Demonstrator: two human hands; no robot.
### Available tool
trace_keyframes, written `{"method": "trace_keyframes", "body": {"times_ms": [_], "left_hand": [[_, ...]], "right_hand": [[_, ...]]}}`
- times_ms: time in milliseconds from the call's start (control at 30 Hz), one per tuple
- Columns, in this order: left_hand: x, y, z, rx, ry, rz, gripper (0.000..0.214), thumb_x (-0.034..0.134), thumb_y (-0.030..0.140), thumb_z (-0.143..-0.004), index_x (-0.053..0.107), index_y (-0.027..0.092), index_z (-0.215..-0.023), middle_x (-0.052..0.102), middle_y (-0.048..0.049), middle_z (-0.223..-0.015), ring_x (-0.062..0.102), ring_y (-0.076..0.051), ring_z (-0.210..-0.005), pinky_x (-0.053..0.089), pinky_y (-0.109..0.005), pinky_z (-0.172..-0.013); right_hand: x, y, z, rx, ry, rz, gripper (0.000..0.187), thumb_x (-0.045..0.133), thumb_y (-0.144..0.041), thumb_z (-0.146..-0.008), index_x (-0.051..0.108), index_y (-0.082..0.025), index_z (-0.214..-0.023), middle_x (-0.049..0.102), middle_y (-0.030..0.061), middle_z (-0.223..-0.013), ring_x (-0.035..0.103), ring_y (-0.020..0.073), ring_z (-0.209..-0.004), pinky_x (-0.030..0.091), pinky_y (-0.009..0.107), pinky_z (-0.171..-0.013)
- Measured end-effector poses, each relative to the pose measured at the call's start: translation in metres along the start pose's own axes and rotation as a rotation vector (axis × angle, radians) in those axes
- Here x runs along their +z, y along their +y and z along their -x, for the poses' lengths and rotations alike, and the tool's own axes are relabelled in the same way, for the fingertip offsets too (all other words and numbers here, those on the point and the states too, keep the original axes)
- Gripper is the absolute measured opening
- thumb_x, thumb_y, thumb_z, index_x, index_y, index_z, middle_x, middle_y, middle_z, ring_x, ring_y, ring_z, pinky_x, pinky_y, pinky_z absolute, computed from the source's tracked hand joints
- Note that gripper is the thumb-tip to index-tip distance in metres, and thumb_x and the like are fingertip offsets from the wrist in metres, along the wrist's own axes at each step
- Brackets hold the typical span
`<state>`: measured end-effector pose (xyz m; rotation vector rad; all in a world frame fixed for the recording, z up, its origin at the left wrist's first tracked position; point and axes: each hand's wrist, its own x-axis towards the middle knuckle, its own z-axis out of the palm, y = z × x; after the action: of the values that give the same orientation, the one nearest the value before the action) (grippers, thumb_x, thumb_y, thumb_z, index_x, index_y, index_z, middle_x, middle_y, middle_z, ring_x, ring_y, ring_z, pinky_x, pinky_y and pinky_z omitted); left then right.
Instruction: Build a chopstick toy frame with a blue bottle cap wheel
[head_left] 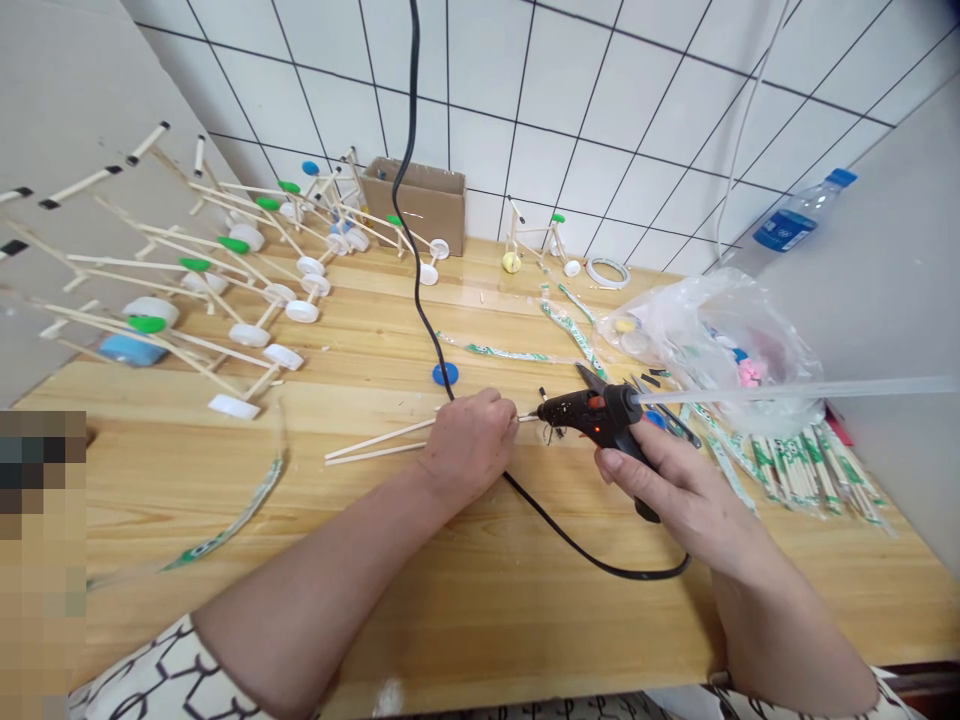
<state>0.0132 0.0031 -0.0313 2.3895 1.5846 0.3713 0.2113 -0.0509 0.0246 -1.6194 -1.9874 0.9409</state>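
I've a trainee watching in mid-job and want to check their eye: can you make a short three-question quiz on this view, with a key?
1. True or false: the right hand holds the glue gun.
2. Which colour is the cap on the bottle? A) green; B) blue; C) yellow.
3. Fill in: the left hand grips thin wooden ____, whose ends stick out past it on the side away from the glue gun.

Key: 1. True. 2. B. 3. sticks.
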Motion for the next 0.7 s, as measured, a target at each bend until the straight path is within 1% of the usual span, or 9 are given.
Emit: {"method": "trace_keyframes", "body": {"times_ms": [133, 267, 500, 700], "left_hand": [[0.0007, -0.0006, 0.0003, 0.007, 0.000, 0.004, 0.026, 0.041, 0.022, -0.085, 0.065, 0.017, -0.078, 0.065, -0.0055, -0.082, 0.061, -0.019, -0.076, 0.041, -0.029, -0.061], [0.0006, -0.0002, 0.0007, 0.001, 0.000, 0.001, 0.026, 0.040, 0.023, -0.086, 0.065, 0.017, -0.079, 0.065, -0.0057, -0.082, 0.062, -0.019, -0.077, 0.041, -0.029, -0.063], [-0.0002, -0.0003, 0.0002, 0.004, -0.006, -0.002, 0.026, 0.041, 0.023, -0.086, 0.065, 0.017, -0.081, 0.065, -0.0055, -0.084, 0.062, -0.019, -0.078, 0.041, -0.029, -0.063], [-0.0006, 0.0001, 0.0005, -0.007, -0.015, 0.001, 0.025, 0.041, 0.023, -0.085, 0.065, 0.017, -0.081, 0.065, -0.0056, -0.084, 0.062, -0.019, -0.078, 0.041, -0.029, -0.063]], "right_hand": [[0.0014, -0.0003, 0.0000, 0.000, 0.003, -0.006, 0.022, 0.044, -0.041, -0.088, 0.054, -0.021, -0.089, 0.052, -0.0001, -0.075, 0.049, 0.0155, -0.071, 0.040, 0.025, -0.060], [0.0026, -0.0022, -0.0005, 0.013, 0.001, -0.010, 0.023, 0.044, -0.041, -0.088, 0.055, -0.021, -0.085, 0.050, -0.0001, -0.071, 0.047, 0.0152, -0.068, 0.040, 0.025, -0.057], [0.0049, -0.0053, -0.0019, 0.037, -0.041, -0.057, 0.023, 0.042, -0.041, -0.088, 0.049, -0.021, -0.081, 0.041, -0.0015, -0.069, 0.040, 0.0133, -0.063, 0.036, 0.025, -0.053], [0.0053, -0.0053, -0.0017, 0.047, -0.042, -0.062, 0.024, 0.042, -0.043, -0.088, 0.049, -0.021, -0.080, 0.040, -0.0017, -0.069, 0.041, 0.0137, -0.063, 0.037, 0.026, -0.055]]}}
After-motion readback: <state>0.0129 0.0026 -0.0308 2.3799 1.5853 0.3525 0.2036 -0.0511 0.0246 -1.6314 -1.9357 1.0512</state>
